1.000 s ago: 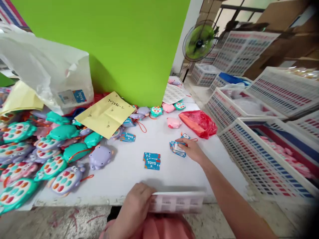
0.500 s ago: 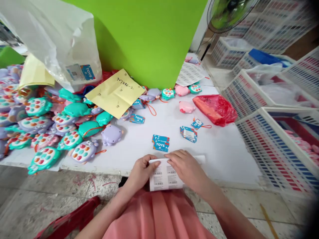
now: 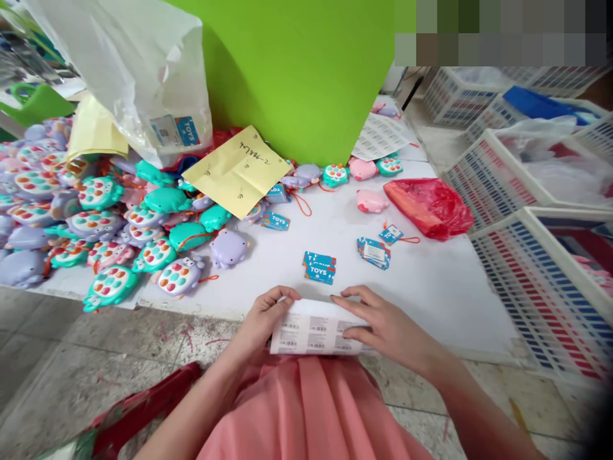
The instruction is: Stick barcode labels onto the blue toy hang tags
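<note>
A white sheet of barcode stickers (image 3: 309,332) is held between my hands at the table's front edge, its top part bent back. My left hand (image 3: 268,316) is closed on its left end, thumb along the upper corner. My right hand (image 3: 378,319) grips the right part, thumb on the printed face and fingers spread along the upper edge. Just beyond the sheet lies a small stack of blue TOYS cards (image 3: 320,268). More blue cards (image 3: 373,253), with a barcode label on top, lie to the right, beside a card with an orange loop (image 3: 391,234).
Turtle- and whale-like popper toys (image 3: 96,223) are heaped on the left, under a yellow paper (image 3: 237,172) and a clear bag (image 3: 143,76). A red plastic bag (image 3: 431,207) lies right. Another label sheet (image 3: 380,137) is by the green panel (image 3: 297,76). White crates (image 3: 541,287) stand right.
The sticker sheet has been opened wider and shows more label columns. My right hand has moved right and its fingers have spread. The view has shifted slightly left.
</note>
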{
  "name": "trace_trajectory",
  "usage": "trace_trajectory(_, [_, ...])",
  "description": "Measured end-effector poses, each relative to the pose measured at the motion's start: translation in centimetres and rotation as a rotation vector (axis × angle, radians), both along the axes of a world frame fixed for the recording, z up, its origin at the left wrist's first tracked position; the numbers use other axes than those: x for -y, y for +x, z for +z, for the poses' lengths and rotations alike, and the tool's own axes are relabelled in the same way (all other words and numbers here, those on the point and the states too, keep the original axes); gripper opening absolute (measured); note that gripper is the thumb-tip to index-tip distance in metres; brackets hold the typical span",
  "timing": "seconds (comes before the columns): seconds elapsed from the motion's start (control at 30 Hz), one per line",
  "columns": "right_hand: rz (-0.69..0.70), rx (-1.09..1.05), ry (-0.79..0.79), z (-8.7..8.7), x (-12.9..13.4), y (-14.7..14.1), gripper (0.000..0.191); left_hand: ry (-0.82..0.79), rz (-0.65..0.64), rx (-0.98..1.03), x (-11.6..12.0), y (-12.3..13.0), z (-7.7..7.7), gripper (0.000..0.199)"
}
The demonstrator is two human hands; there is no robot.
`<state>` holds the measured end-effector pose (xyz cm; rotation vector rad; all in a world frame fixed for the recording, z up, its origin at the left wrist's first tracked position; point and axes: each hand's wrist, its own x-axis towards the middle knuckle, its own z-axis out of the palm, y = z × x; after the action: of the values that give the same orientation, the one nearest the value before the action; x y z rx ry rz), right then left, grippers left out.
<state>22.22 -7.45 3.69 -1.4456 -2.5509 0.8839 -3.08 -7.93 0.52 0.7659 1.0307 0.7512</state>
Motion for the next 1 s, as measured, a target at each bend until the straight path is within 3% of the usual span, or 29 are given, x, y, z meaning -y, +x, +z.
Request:
trace_trajectory(0.1, [0.016, -0.009, -0.056, 0.6, 0.0, -0.1, 0.049, -0.001, -0.15, 0.009, 0.3, -1.0, 0.4, 0.047])
trace_trajectory(0.2, [0.07, -0.027, -0.118, 1.0, -0.2, -0.4, 0.06, 0.049, -0.19, -0.052, 0.7, -1.7, 0.2, 0.056])
trace_trajectory(0.27, [0.108, -0.037, -0.137, 1.1, -0.3, -0.6, 0.061, 0.092, -0.168, -0.141, 1.0, -2.0, -0.1, 0.051])
trace_trajectory(0.43, [0.166, -0.053, -0.128, 1.1, -0.7, -1.0, 0.041, 0.266, -0.107, -0.44, 1.3, -2.4, -0.3, 0.031])
trace_trajectory(0.53, [0.175, -0.06, -0.151, 0.8, -0.9, -1.3, 0.023, 0.449, -0.1, -0.602, 1.3, -3.1, 0.0, 0.015])
trace_trajectory(0.63, [0.132, -0.054, -0.162, 0.2, -0.9, -1.8, 0.02, 0.646, -0.159, -0.836, 1.3, -3.5, 0.7, 0.008])
trace_trajectory(0.73, [0.11, -0.06, -0.138, -0.4, -0.7, -2.9, 0.021, 0.877, -0.251, -1.121, 1.4, -2.3, 1.8, 0.016])
trace_trajectory(0.83, [0.089, -0.102, -0.13, -0.7, -0.6, -4.0, 0.023, 1.042, -0.452, -1.214, 1.4, 0.0, 2.6, 0.024])
trace_trajectory(0.9, [0.058, -0.14, -0.15, -0.6, -0.8, -4.1, 0.02, 1.032, -0.587, -1.217, 1.0, 1.3, 2.6, 0.013])
trace_trajectory(1.0, [-0.014, -0.204, -0.184, -0.4, -1.1, -3.1, 0.014, 0.959, -0.619, -1.246, 0.2, 2.0, 1.9, 0.015])
